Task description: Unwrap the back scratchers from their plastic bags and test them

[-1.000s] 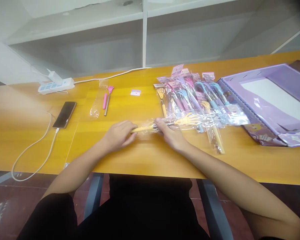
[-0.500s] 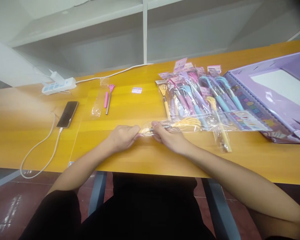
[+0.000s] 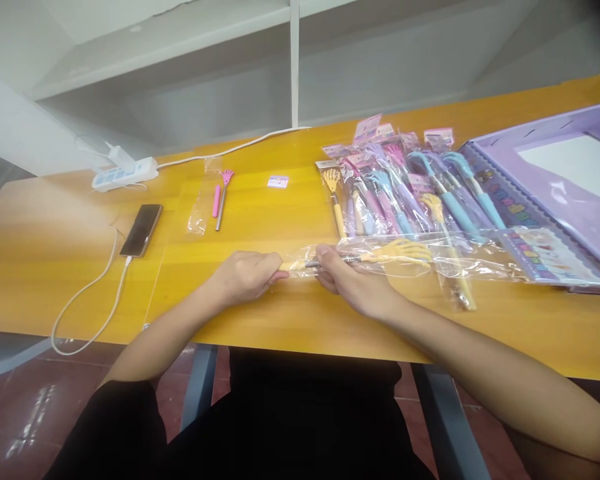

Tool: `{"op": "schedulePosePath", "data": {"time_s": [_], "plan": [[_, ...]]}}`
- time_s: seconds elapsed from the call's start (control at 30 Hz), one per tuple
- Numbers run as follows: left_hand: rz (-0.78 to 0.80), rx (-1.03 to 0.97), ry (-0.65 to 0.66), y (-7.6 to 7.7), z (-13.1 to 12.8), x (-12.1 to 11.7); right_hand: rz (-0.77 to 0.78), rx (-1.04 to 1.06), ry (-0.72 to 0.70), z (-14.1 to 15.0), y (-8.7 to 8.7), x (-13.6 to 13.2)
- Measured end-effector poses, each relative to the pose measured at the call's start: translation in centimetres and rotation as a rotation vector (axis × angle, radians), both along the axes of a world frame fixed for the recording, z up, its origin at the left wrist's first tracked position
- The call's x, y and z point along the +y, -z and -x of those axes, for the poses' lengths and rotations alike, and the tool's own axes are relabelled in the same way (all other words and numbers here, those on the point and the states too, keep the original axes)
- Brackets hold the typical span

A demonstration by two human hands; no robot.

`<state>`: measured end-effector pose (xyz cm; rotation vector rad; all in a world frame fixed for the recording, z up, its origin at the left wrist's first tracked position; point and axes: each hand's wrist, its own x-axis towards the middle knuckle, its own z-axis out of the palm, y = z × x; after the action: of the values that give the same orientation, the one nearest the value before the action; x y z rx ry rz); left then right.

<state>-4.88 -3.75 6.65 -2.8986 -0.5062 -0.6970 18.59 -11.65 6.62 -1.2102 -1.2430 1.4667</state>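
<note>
1. The yellow tabletop (image 3: 290,320) adjoined pale shelving (image 3: 180,90); red tiles (image 3: 85,387) covered the floor.
2. A heap of packaged sticks (image 3: 380,200) lay beside a purple box (image 3: 543,157); a clear sleeve (image 3: 463,263) crossed its near edge.
3. Left-hand (image 3: 243,277) fingers gripped the sleeved yellow stick (image 3: 397,252) by its handle; right-hand (image 3: 353,280) fingers gripped its shaft.
4. Relative to the earliest frame, the card (image 3: 555,257) reached farther over the box.
</note>
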Motion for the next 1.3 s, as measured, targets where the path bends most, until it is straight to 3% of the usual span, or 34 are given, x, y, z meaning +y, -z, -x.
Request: {"op": "schedulePosePath", "data": {"time_s": [0.2, 0.4, 0.53, 0.63, 0.73, 0.97, 1.1, 1.2, 1.3], "plan": [[0.044, 0.057, -0.021, -0.6, 1.7, -1.1, 0.079, -0.026, -0.028, -0.1, -0.7, -0.6], [0.138, 0.127, -0.08, -1.6, 5.4, -3.3, 0.051, -0.069, -0.103, 0.4, -1.0, -1.6], [0.164, 0.133, -0.114, -1.3, 7.6, -4.3, 0.045, -0.062, -0.101, 0.5, -1.2, -1.8], [0.181, 0.117, -0.112, -0.7, 8.3, -4.3, 0.025, -0.05, -0.146, 0.5, -1.4, -1.6], [0.162, 0.131, -0.117, -0.5, 8.8, -3.6, 0.005, -0.014, -0.102, 0.4, -1.8, -1.3], [0.14, 0.182, -0.089, -2.3, 9.5, -2.6, -0.069, 0.004, -0.108, 0.4, -2.5, -1.5], [0.178, 0.198, -0.094, -2.3, 10.3, -2.9, -0.055, 0.028, -0.137, 0.0, -2.2, -1.4], [0.231, 0.232, -0.246, -1.6, 12.8, -2.4, 0.006, 0.035, -0.013, -2.1, -2.6, -0.3], [0.301, 0.311, -0.7, -1.2, 15.8, -1.0, -0.15, 0.256, 0.372, -4.2, -3.2, 0.7]]}}
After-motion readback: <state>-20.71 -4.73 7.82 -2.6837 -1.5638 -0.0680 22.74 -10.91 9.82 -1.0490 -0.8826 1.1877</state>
